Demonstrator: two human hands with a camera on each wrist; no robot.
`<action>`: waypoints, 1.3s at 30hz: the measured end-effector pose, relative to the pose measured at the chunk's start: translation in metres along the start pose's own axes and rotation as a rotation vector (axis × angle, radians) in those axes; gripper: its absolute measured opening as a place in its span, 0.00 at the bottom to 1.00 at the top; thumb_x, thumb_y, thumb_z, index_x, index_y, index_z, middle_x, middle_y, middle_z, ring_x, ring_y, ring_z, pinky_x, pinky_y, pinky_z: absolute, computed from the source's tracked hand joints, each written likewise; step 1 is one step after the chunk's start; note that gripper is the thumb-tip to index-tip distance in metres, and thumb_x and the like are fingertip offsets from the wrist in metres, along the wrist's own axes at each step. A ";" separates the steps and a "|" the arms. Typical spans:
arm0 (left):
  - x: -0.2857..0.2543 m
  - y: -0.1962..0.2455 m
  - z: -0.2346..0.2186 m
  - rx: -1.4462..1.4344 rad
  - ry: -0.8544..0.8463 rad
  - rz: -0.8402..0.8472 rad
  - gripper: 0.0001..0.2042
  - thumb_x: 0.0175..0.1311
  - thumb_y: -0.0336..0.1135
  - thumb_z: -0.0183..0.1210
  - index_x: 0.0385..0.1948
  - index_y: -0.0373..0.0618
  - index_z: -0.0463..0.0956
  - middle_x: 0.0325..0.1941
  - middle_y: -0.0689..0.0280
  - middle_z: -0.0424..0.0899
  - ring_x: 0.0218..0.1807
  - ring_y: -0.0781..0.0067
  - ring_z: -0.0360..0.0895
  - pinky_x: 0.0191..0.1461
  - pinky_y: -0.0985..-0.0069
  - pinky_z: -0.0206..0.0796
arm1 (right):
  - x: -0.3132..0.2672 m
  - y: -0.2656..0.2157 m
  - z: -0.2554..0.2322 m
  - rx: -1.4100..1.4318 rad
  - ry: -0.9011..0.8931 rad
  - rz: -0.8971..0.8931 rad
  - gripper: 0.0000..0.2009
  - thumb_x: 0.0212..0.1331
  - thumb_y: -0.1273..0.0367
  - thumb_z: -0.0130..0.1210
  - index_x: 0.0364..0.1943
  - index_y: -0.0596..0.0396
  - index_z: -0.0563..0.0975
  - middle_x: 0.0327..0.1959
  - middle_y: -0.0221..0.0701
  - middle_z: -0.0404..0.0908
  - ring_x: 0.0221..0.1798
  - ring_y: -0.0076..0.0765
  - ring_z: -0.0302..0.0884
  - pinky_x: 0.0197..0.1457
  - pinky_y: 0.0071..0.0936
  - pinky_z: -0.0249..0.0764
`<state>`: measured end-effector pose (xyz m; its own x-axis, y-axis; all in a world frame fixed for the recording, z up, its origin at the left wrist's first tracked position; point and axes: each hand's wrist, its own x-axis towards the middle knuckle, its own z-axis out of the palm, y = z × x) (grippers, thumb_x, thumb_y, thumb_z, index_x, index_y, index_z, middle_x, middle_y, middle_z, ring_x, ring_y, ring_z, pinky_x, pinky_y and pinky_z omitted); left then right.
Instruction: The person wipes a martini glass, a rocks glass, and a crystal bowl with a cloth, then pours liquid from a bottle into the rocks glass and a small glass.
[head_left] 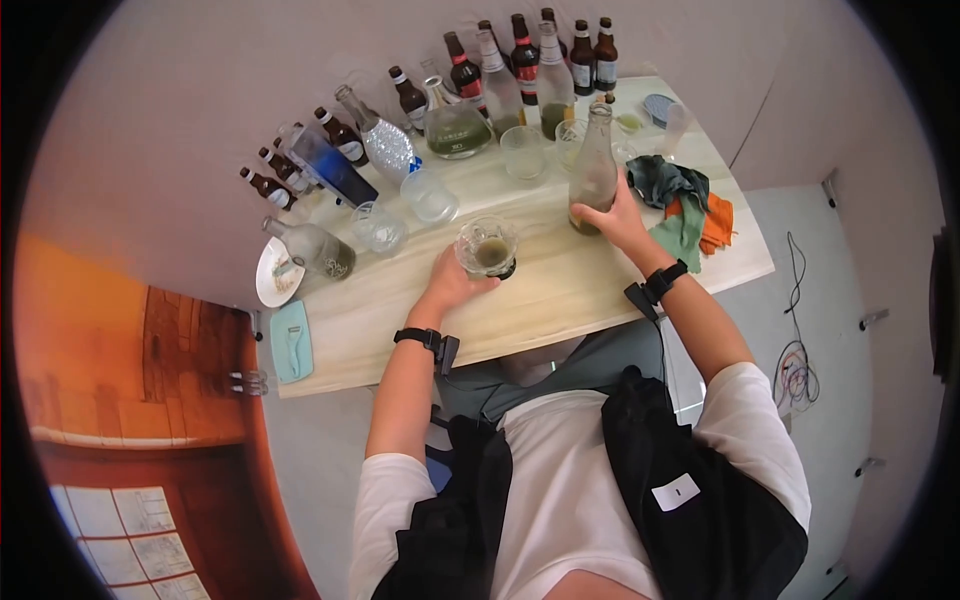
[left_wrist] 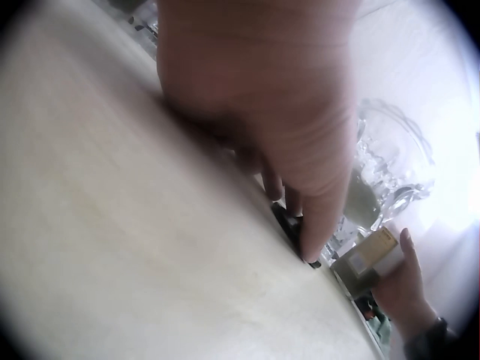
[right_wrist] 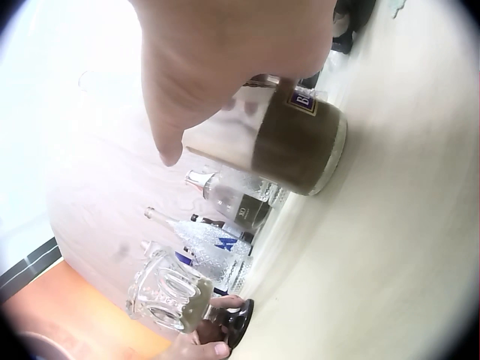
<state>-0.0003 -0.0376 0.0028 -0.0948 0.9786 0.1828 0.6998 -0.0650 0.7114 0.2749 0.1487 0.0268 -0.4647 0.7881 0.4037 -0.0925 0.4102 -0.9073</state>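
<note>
My left hand (head_left: 452,284) holds a clear glass goblet (head_left: 487,232) low down, by its dark foot (right_wrist: 241,324). Some murky greenish liquid (right_wrist: 198,304) lies in the bottom of its scalloped bowl. To the right, my right hand (head_left: 622,218) grips a clear glass bottle (head_left: 597,160) around its lower body. That bottle stands upright over the table, with brownish-green liquid (right_wrist: 289,146) in its lower part and a small label (right_wrist: 303,100). In the right wrist view its base is right at the tabletop.
Brown beer bottles (head_left: 523,60) line the back, with a decanter (head_left: 457,130) and a blue bottle (head_left: 335,168) before them. Clear cups (head_left: 430,197) stand mid-table. Cloths (head_left: 680,205) lie right; a white plate (head_left: 275,285) and a peeler on a teal tray (head_left: 280,358) lie left.
</note>
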 end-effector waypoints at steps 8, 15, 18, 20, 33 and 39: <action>0.003 0.017 0.004 0.056 -0.001 -0.105 0.32 0.46 0.34 0.76 0.57 0.42 0.74 0.56 0.59 0.81 0.59 0.60 0.77 0.64 0.68 0.67 | -0.009 -0.005 -0.014 -0.072 -0.117 0.097 0.44 0.49 0.64 0.71 0.70 0.56 0.59 0.65 0.38 0.69 0.67 0.36 0.66 0.71 0.33 0.60; 0.014 0.010 0.019 0.042 0.101 -0.101 0.31 0.50 0.35 0.74 0.58 0.43 0.74 0.58 0.58 0.81 0.60 0.62 0.77 0.65 0.68 0.65 | -0.011 0.015 -0.012 0.034 -0.146 0.126 0.44 0.51 0.62 0.70 0.71 0.55 0.56 0.65 0.38 0.68 0.67 0.36 0.65 0.71 0.34 0.60; 0.021 0.015 0.023 0.081 0.137 -0.119 0.31 0.51 0.37 0.74 0.59 0.42 0.73 0.58 0.58 0.81 0.60 0.61 0.77 0.65 0.68 0.65 | -0.012 0.018 -0.013 -0.003 -0.144 0.112 0.45 0.51 0.61 0.70 0.72 0.54 0.55 0.66 0.39 0.68 0.68 0.36 0.65 0.71 0.33 0.61; 0.027 0.022 0.027 0.115 0.206 -0.206 0.30 0.53 0.39 0.72 0.59 0.42 0.73 0.58 0.57 0.81 0.59 0.59 0.77 0.64 0.68 0.65 | -0.013 0.019 -0.013 -0.023 -0.135 0.099 0.46 0.51 0.60 0.70 0.73 0.54 0.54 0.66 0.39 0.67 0.68 0.36 0.65 0.71 0.33 0.61; 0.061 0.001 0.046 0.362 0.318 -0.515 0.25 0.53 0.57 0.69 0.32 0.42 0.74 0.29 0.59 0.80 0.35 0.51 0.78 0.41 0.60 0.68 | -0.014 0.022 -0.013 -0.019 -0.101 0.095 0.45 0.48 0.54 0.71 0.69 0.53 0.60 0.61 0.43 0.73 0.63 0.42 0.71 0.66 0.34 0.66; 0.077 -0.006 0.051 0.392 0.364 -0.540 0.25 0.56 0.59 0.64 0.40 0.44 0.78 0.32 0.58 0.84 0.39 0.49 0.81 0.44 0.57 0.69 | -0.014 0.026 -0.013 -0.038 -0.098 0.090 0.44 0.48 0.55 0.71 0.69 0.53 0.60 0.61 0.43 0.74 0.63 0.42 0.71 0.66 0.34 0.66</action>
<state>0.0246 0.0480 -0.0220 -0.6756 0.7242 0.1386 0.6839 0.5452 0.4848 0.2907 0.1548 -0.0006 -0.5533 0.7750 0.3054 -0.0135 0.3583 -0.9335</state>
